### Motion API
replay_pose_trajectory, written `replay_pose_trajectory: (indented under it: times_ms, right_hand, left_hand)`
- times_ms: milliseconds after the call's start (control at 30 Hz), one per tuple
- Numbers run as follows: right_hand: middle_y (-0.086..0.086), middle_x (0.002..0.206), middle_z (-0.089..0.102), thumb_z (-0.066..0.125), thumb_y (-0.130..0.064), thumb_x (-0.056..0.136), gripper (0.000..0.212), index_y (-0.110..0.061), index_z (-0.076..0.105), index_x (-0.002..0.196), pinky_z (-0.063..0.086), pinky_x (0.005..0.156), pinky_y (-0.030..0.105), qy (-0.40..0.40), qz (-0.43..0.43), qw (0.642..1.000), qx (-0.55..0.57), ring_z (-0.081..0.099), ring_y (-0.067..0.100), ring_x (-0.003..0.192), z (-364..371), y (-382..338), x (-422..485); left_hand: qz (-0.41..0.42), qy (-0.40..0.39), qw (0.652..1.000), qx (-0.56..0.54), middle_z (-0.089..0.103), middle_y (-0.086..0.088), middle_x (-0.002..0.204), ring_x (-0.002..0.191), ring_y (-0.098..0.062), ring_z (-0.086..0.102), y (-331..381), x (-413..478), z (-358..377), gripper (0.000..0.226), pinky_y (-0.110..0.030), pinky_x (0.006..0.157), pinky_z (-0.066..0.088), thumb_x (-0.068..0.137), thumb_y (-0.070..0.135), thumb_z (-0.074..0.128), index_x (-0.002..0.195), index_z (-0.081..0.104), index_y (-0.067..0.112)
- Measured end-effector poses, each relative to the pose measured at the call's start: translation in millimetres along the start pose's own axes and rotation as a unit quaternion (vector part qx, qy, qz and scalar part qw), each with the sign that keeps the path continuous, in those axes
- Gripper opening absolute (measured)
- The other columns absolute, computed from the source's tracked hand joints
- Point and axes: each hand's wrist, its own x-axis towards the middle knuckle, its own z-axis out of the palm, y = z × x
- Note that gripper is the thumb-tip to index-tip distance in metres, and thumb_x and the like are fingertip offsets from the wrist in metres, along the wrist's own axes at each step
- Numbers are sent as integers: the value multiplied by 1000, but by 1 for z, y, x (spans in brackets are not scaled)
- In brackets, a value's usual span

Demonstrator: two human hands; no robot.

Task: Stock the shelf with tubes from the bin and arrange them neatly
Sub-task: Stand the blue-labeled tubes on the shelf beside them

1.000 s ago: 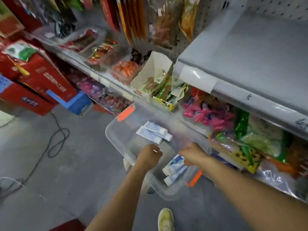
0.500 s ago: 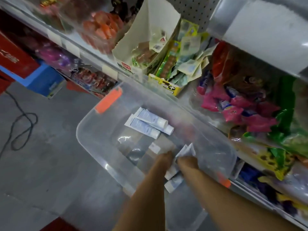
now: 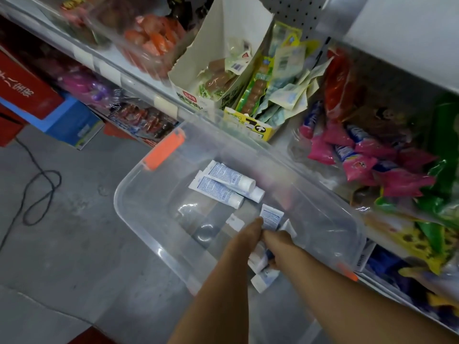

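A clear plastic bin (image 3: pixel 139 219) with orange latches stands on the floor in front of the shelves. Three white-and-blue tubes (image 3: pixel 223 184) lie side by side at its far left end. Both my hands are down in the near right end of the bin, close together. My right hand (image 3: pixel 277 244) grips a bundle of tubes (image 3: pixel 263 279). The fingers of my left hand (image 3: pixel 248 234) pinch a tube (image 3: pixel 271 216) that stands up between the hands. A bare grey shelf (image 3: pixel 409 33) is at the top right.
Snack packets fill the shelves: pink packets (image 3: pixel 367 160), green bags (image 3: pixel 444 194), an open cardboard box (image 3: pixel 223 70) and a yellow box (image 3: pixel 250 125). Red and blue cartons (image 3: pixel 49 108) stand at the left. A black cable (image 3: pixel 37 194) loops on the grey floor.
My head has moved closer to the bin. Both hands went from hovering over its near end down onto the tubes there and closed round them, and one tube end now sticks up.
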Motion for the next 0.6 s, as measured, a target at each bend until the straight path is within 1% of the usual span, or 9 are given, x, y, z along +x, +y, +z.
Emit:
replay_pose_trajectory:
  times_ms: [67, 167, 267, 333, 400, 467, 500, 533, 600]
  right_hand:
    - [15, 100, 68, 58, -56, 65, 57, -11, 59, 100, 56, 87, 45, 3, 1, 999, 40, 67, 33, 92, -6, -5, -22]
    - [14, 89, 66, 56, -56, 81, 46, -10, 56, 83, 57, 84, 46, 24, -8, 996, 91, 66, 33, 87, -7, -2, -32]
    - [16, 106, 67, 44, -54, 87, 54, -7, 64, 102, 52, 92, 47, 57, -54, 993, 87, 64, 36, 97, -4, 2, -27]
    - [15, 115, 64, 44, -44, 90, 46, -9, 61, 115, 49, 96, 47, 72, -96, 989, 84, 61, 36, 104, -7, -1, -31]
    - [13, 114, 61, 48, -30, 94, 30, -9, 55, 115, 51, 87, 39, 68, -119, 985, 104, 60, 35, 102, -17, -1, -51]
    - [10, 107, 59, 50, -19, 95, 14, -13, 50, 108, 51, 73, 32, 43, -154, 981, 109, 61, 30, 93, -31, 4, -67]
    - [8, 104, 59, 53, -16, 95, 14, -14, 48, 107, 51, 69, 30, 22, -177, 978, 108, 61, 26, 88, -39, 6, -78]
    - [6, 102, 58, 56, -15, 93, 18, -15, 45, 108, 51, 68, 30, 2, -205, 973, 108, 60, 23, 87, -47, 7, -88]
    - [3, 101, 57, 60, -8, 90, 26, -15, 43, 108, 51, 75, 32, -32, -262, 960, 93, 60, 22, 91, -64, 9, -110]
  left_hand:
    - [-4, -12, 1000, -3, 67, -15, 119, 113, -30, 61, 0, -1, -1, 49, -41, 106, 42, 93, 50, 48, 117, 67, 11]
    - [-26, -5, 999, 25, 69, -14, 113, 105, -31, 65, 4, -1, -3, 56, -43, 99, 49, 79, 55, 59, 116, 68, 13]
    - [-50, -16, 998, 22, 68, -12, 103, 91, -29, 64, 14, -16, -7, 47, -40, 83, 54, 84, 55, 57, 105, 66, 13]
    - [-70, -19, 997, -21, 71, -17, 99, 90, -32, 68, 12, -23, -10, 45, -48, 84, 56, 80, 53, 62, 95, 64, 11]
    - [-54, -9, 996, -77, 71, -23, 101, 90, -38, 70, 9, -37, -10, 49, -55, 81, 56, 70, 45, 70, 100, 63, 8]
    - [-21, 8, 993, -120, 69, -23, 105, 91, -38, 69, 3, -49, -7, 58, -51, 76, 58, 66, 42, 72, 112, 60, 7]
    - [3, 15, 990, -143, 68, -23, 106, 91, -36, 69, 1, -57, -5, 58, -46, 72, 59, 71, 40, 71, 117, 58, 7]
    - [27, 27, 986, -161, 68, -22, 104, 86, -33, 69, -1, -70, -3, 51, -39, 65, 59, 79, 36, 69, 119, 57, 6]
    - [78, 33, 977, -198, 68, -19, 90, 67, -25, 69, -4, -97, 0, 34, -29, 50, 54, 89, 24, 64, 116, 57, 3]
